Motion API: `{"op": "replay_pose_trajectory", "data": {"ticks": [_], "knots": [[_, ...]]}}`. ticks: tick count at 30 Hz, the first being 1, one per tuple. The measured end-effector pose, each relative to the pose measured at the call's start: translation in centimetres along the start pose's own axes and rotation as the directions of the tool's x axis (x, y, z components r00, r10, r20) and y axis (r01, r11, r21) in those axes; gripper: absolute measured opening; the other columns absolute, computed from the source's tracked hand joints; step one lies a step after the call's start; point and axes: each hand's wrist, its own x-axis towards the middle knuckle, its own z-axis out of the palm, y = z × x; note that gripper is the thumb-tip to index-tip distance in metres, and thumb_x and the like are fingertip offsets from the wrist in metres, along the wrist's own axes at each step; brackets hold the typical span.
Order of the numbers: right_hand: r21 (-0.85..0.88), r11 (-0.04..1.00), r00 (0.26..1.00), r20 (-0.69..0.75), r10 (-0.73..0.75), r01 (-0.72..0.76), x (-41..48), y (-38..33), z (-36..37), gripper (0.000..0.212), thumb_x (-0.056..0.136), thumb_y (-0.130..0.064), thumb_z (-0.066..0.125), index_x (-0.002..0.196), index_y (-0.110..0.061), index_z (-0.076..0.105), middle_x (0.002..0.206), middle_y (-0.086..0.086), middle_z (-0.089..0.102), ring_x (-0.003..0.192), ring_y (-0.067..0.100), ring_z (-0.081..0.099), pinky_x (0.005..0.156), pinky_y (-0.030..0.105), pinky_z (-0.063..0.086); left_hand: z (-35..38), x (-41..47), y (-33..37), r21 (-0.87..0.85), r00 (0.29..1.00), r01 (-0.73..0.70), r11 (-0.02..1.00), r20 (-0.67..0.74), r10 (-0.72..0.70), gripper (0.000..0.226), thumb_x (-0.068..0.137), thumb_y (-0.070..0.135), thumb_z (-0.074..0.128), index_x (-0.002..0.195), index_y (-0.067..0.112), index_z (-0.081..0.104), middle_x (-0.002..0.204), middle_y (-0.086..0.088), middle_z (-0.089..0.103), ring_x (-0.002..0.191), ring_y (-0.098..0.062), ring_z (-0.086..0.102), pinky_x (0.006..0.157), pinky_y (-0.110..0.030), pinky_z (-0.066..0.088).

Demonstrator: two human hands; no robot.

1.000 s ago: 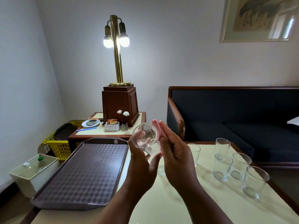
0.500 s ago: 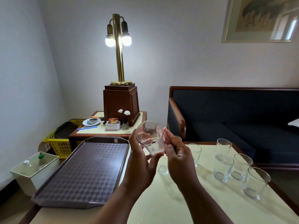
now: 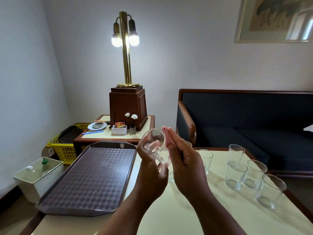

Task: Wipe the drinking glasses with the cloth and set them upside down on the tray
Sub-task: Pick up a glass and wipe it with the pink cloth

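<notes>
My left hand (image 3: 151, 168) grips a clear drinking glass (image 3: 153, 143) in the air above the cream table, its base tipped up and towards me. My right hand (image 3: 183, 160) presses a folded pink cloth (image 3: 165, 136) against the glass's right side with straight fingers and the thumb behind it. A brown checkered tray (image 3: 88, 177) lies at the left of the table with nothing on it. Several more glasses (image 3: 236, 173) stand upright at the right, and one glass (image 3: 205, 160) stands just behind my right hand.
The cream table (image 3: 194, 214) has a dark wooden edge. Behind it stands a side table (image 3: 101, 135) with a lit brass lamp (image 3: 126, 48), a plate and a small vase. A dark sofa (image 3: 245, 119) is at the right, a yellow basket (image 3: 65, 150) and white box (image 3: 37, 173) at the left.
My right hand's fingers have straightened and slid the pink cloth up along the glass's side. The glass has turned a little in my left hand.
</notes>
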Motion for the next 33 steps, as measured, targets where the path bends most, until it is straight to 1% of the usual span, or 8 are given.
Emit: {"op": "replay_pose_trajectory", "data": {"ticks": [7, 12, 16, 19, 21, 24, 29, 33], "knots": [[-0.001, 0.994, 0.994, -0.023, 0.105, -0.106, 0.3, 1.6, -0.6, 0.042, 0.101, -0.018, 0.052, 0.122, -0.054, 0.052, 0.119, -0.041, 0.055, 0.122, -0.010, 0.052, 0.091, 0.008, 0.046, -0.6, 0.2, 0.7, -0.026, 0.999, -0.011, 1.000, -0.053, 0.010, 0.099, 0.078, 0.013, 0.081, 0.144, 0.033, 0.011, 0.127, 0.015, 0.048, 0.121, 0.004, 0.052, 0.082, -0.016, 0.056], [-0.034, 0.999, 0.999, -0.006, -0.036, 0.035, 0.2, -0.2, -0.4, 0.040, 0.101, -0.021, 0.051, 0.125, -0.054, 0.047, 0.117, -0.048, 0.050, 0.113, -0.024, 0.049, 0.085, 0.003, 0.045, -0.5, 0.1, 0.3, 0.032, 0.999, -0.034, 0.999, 0.018, 0.033, 0.090, 0.075, 0.027, 0.075, 0.141, 0.013, 0.016, 0.135, -0.013, 0.048, 0.119, -0.021, 0.056, 0.091, -0.026, 0.056], [-0.024, 0.999, 0.999, -0.022, 0.035, -0.035, 0.3, 1.0, -0.4, 0.045, 0.100, -0.021, 0.052, 0.116, -0.063, 0.048, 0.119, -0.046, 0.054, 0.117, -0.015, 0.053, 0.091, 0.015, 0.053, -0.3, 0.1, 1.1, -0.044, 0.999, 0.008, 0.999, -0.037, -0.009, 0.091, 0.074, 0.026, 0.075, 0.138, 0.035, 0.012, 0.142, 0.009, 0.041, 0.128, -0.016, 0.053, 0.100, -0.034, 0.053], [-0.018, 0.999, 0.999, -0.036, 0.038, -0.038, 0.1, 1.1, -0.2, 0.049, 0.100, -0.017, 0.054, 0.113, -0.064, 0.050, 0.123, -0.041, 0.055, 0.121, -0.008, 0.053, 0.094, 0.022, 0.054, -0.1, 0.0, 1.0, -0.005, 1.000, -0.001, 1.000, 0.005, 0.001, 0.091, 0.078, 0.011, 0.069, 0.135, 0.045, 0.006, 0.147, 0.009, 0.037, 0.129, -0.005, 0.050, 0.101, -0.018, 0.048], [-0.039, 0.999, 0.999, -0.036, -0.020, 0.018, 0.1, 0.2, -0.1, 0.048, 0.100, -0.018, 0.053, 0.116, -0.063, 0.046, 0.120, -0.043, 0.054, 0.120, -0.012, 0.052, 0.093, 0.019, 0.053, -0.1, 0.0, 0.6, 0.042, 1.000, -0.030, 0.999, -0.006, 0.030, 0.086, 0.079, 0.001, 0.067, 0.138, 0.029, 0.010, 0.144, -0.005, 0.044, 0.124, 0.005, 0.049, 0.097, -0.008, 0.043], [-0.069, 0.996, 0.997, -0.060, -0.058, 0.054, 0.2, -0.1, -0.1, 0.047, 0.100, -0.020, 0.053, 0.118, -0.062, 0.045, 0.121, -0.044, 0.051, 0.117, -0.016, 0.052, 0.090, 0.015, 0.053, -0.2, 0.2, 0.3, 0.036, 0.996, -0.034, 0.999, -0.077, 0.037, 0.086, 0.078, 0.004, 0.072, 0.139, 0.026, 0.015, 0.136, -0.005, 0.050, 0.123, -0.003, 0.054, 0.095, -0.016, 0.050], [-0.028, 0.997, 0.996, -0.063, 0.063, -0.065, 0.0, 1.2, 0.0, 0.049, 0.101, -0.018, 0.053, 0.115, -0.065, 0.050, 0.124, -0.038, 0.057, 0.116, 0.001, 0.062, 0.089, 0.035, 0.059, -0.3, 0.2, 0.4, -0.007, 0.994, -0.011, 1.000, -0.105, 0.010, 0.092, 0.075, 0.006, 0.084, 0.140, 0.023, 0.021, 0.130, 0.001, 0.048, 0.120, 0.002, 0.050, 0.085, -0.017, 0.055], [-0.047, 0.995, 0.996, -0.023, -0.087, 0.086, -0.3, -0.6, 0.2, 0.047, 0.100, -0.021, 0.053, 0.124, -0.061, 0.044, 0.129, -0.034, 0.056, 0.120, -0.015, 0.051, 0.093, 0.017, 0.052, -0.2, 0.3, -0.3, 0.098, 0.993, -0.017, 0.995, -0.119, 0.029, 0.084, 0.072, 0.001, 0.084, 0.137, 0.001, 0.031, 0.131, -0.002, 0.038, 0.121, 0.016, 0.038, 0.091, -0.001, 0.039]]}}
